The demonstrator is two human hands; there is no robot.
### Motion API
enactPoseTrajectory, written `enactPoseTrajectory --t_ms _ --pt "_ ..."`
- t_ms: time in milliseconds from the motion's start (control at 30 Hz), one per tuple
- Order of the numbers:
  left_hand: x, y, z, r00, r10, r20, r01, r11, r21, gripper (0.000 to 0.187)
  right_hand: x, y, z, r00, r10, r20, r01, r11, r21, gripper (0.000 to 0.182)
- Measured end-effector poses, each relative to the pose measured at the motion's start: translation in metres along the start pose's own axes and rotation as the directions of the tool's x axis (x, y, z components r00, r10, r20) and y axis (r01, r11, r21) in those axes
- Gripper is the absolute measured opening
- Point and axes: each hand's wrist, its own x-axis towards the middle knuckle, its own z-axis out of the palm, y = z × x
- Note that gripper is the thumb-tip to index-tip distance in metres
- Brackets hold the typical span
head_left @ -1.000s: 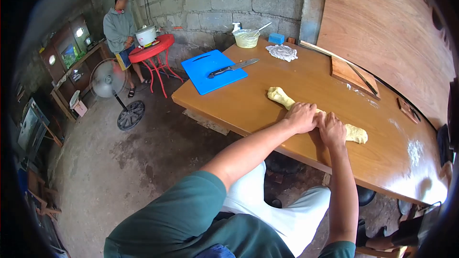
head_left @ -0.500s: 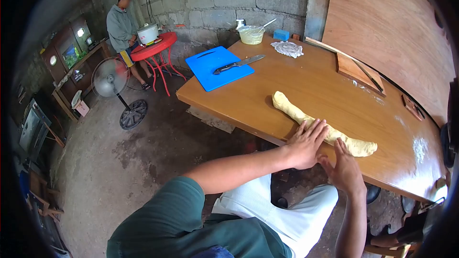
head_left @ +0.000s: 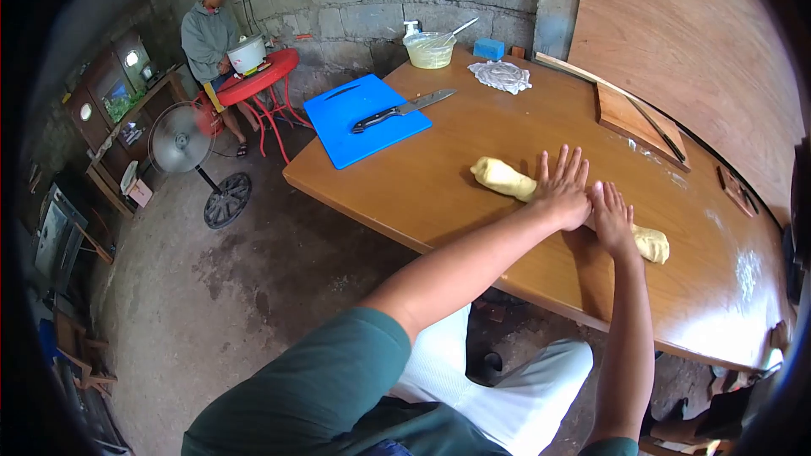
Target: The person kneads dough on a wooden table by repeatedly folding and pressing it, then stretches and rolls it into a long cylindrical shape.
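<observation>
Head view: both hands, left [head_left: 561, 188] and right [head_left: 612, 219], press flat-palmed on the dough roll [head_left: 507, 178].

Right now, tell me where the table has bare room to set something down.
Bare wood lies between the blue cutting board and the dough roll, and along the near table edge. It is crowded where the left hand and right hand press the dough.
</observation>
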Motion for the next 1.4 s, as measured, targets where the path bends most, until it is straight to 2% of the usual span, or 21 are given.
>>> enactPoseTrajectory --t_ms 67,133,167,300,367,467,600,733,800,833,900,1033,1100,1200,1233,1267,1300,1333,1367,1400 --pt "0.025 -0.004 0.005 0.999 -0.037 -0.009 0.037 0.999 0.014 0.077 0.033 -0.001 0.002 0.998 0.048 -0.026 -0.047 0.998 0.039 0.085" --pt "0.049 -0.009 0.007 0.990 -0.121 -0.077 0.112 0.987 -0.116 0.079 0.051 -0.017 -0.012 0.955 0.296 -0.008 -0.292 0.945 0.144 0.089" --pt "0.060 -0.012 0.009 0.986 -0.122 -0.111 0.106 0.984 -0.140 0.079 0.060 -0.016 -0.006 0.937 0.323 -0.131 -0.300 0.939 0.170 0.090" --pt "0.095 -0.019 0.008 0.984 -0.114 -0.137 0.095 0.985 -0.141 0.077 0.099 0.000 -0.012 0.948 0.247 -0.201 -0.219 0.964 0.152 0.083" --pt "0.114 -0.024 0.012 0.973 -0.127 -0.192 0.090 0.977 -0.192 0.074 0.109 -0.001 -0.017 0.917 0.205 -0.342 -0.114 0.957 0.267 0.077" --pt "0.141 -0.032 0.018 0.970 -0.138 -0.198 0.098 0.975 -0.199 0.072 0.149 0.023 -0.005 0.932 0.244 -0.269 -0.159 0.940 0.301 0.073" --pt "0.172 -0.042 0.029 0.970 -0.108 -0.219 0.080 0.988 -0.134 0.066 0.180 0.037 0.007 0.910 0.207 -0.360 -0.120 0.961 0.248 0.071" --pt "0.205 -0.054 0.046 0.958 -0.070 -0.277 0.047 0.995 -0.089 0.064 0.199 0.041 0.006 0.907 0.206 -0.368 -0.114 0.960 0.256 0.069" --pt "0.211 -0.056 0.053 0.893 0.007 -0.449 -0.051 0.995 -0.085 0.051 0.205 0.047 0.010 0.897 0.152 -0.415 -0.051 0.969 0.243 0.065" --pt "0.208 -0.055 0.054 0.896 0.004 -0.445 -0.049 0.995 -0.089 0.051 0.204 0.049 0.013 0.899 0.153 -0.410 -0.055 0.969 0.242 0.065" --pt "0.205 -0.053 0.048 0.900 0.066 -0.431 -0.164 0.967 -0.193 0.037 0.206 0.048 0.013 0.891 0.121 -0.438 -0.043 0.982 0.184 0.063" --pt "0.180 -0.047 0.044 0.857 0.091 -0.507 -0.202 0.965 -0.169 0.029 0.184 0.038 0.007 0.869 0.095 -0.485 0.007 0.979 0.204 0.061" --pt "0.164 -0.046 0.045 0.897 0.044 -0.439 -0.117 0.983 -0.141 0.030 0.168 0.030 0.001 0.882 0.120 -0.456 -0.022 0.976 0.215 0.060" --pt "0.138 -0.040 0.039 0.918 0.003 -0.396 -0.067 0.987 -0.147 0.031 0.140 0.023 -0.003 0.894 0.136 -0.426 -0.053 0.978 0.200 0.057" --pt "0.128 -0.037 0.029 0.973 -0.036 -0.228 0.001 0.989 -0.151 0.043 0.131 0.021 -0.003 0.896 0.122 -0.428 -0.041 0.980 0.195 0.057" --pt "0.118 -0.034 0.024 0.971 -0.034 -0.236 -0.003 0.988 -0.153 0.043 0.122 0.018 -0.003 0.897 0.108 -0.428 -0.027 0.981 0.191 0.056" --pt "0.105 -0.030 0.021 0.979 -0.069 -0.192 0.041 0.988 -0.147 0.049 0.113 0.014 -0.008 0.931 0.128 -0.343 -0.073 0.983 0.167 0.059" --pt "0.095 -0.027 0.015 0.984 -0.104 -0.148 0.084 0.987 -0.137 0.054 0.102 0.010 -0.011 0.928 0.123 -0.352 -0.068 0.984 0.164 0.059" --pt "0.087 -0.026 0.008 0.994 -0.111 0.006 0.110 0.987 -0.120 0.061 0.091 0.004 -0.013 0.939 0.149 -0.311 -0.105 0.982 0.155 0.061" --pt "0.078 -0.025 0.006 0.994 -0.108 0.001 0.107 0.987 -0.120 0.061 0.079 -0.003 -0.015 0.948 0.179 -0.264 -0.144 0.979 0.144 0.064"
